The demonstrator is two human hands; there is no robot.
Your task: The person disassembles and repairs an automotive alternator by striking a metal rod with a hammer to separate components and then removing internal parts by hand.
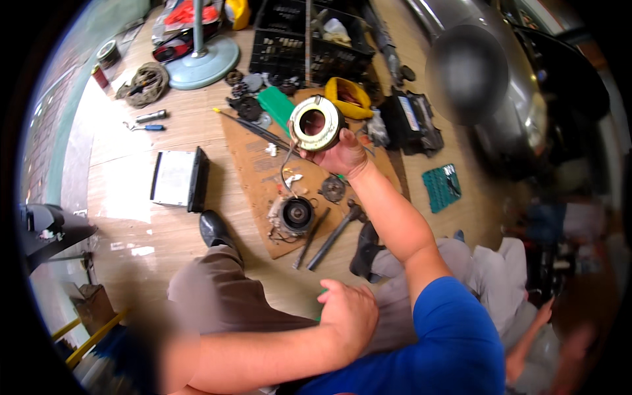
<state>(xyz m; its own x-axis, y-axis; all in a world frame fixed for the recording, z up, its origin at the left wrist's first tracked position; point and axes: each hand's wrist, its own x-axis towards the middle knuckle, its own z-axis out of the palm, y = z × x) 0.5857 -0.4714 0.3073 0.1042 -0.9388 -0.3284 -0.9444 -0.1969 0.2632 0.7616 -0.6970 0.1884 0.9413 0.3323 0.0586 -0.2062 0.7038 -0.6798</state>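
Note:
My right hand, reaching forward, grips a ring-shaped metal coil with a pale face and an open centre. A thin wire hangs from the coil toward a round dark-centred machine part, which looks like a compressor, on the cardboard below. Close to my body, my left hand is closed in a fist. A bit of green shows beside its fingers, but the thing itself is hidden. Between my feet lie a hammer and a dark metal bar. A flat round disc rests near the compressor.
Cardboard covers the floor ahead. A boxy metal unit stands left, a fan-like stand base farther off. Beyond are a black toolbox, a yellow container and a car. Another person's hand shows at right.

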